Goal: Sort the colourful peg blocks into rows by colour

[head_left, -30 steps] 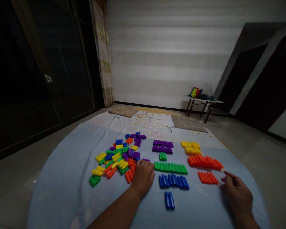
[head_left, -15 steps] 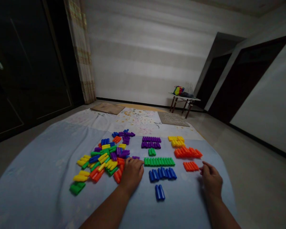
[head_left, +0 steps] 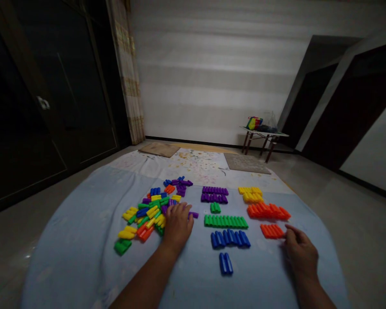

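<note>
Small plastic bullet-shaped pieces in several colours lie on the blue cloth. My left hand (head_left: 179,225) reaches over the right side of a mixed pile (head_left: 144,212), fingers bent and somewhat apart, covering part of it. A purple piece (head_left: 193,215) pokes out beside its fingertips. No piece is visibly held. At the right, my right hand (head_left: 300,249) rests by the end of a short orange row (head_left: 272,231), index finger and thumb slightly apart, other fingers curled. Sorted rows lie between: purple (head_left: 215,195), green (head_left: 226,221), blue (head_left: 230,238), yellow (head_left: 251,194) and longer orange (head_left: 268,211).
A pair of blue pieces (head_left: 225,263) lies nearest me, and a small green group (head_left: 215,208) sits below the purple rows. Two flat brown mats (head_left: 247,163) lie at the far edge of the cloth. Beyond stands a small table (head_left: 266,133) with a colourful bag.
My left hand has shifted farther forward over the pile, now covering orange pieces and nearing purple ones. My right hand stays by the short orange row. The view has turned slightly left.
</note>
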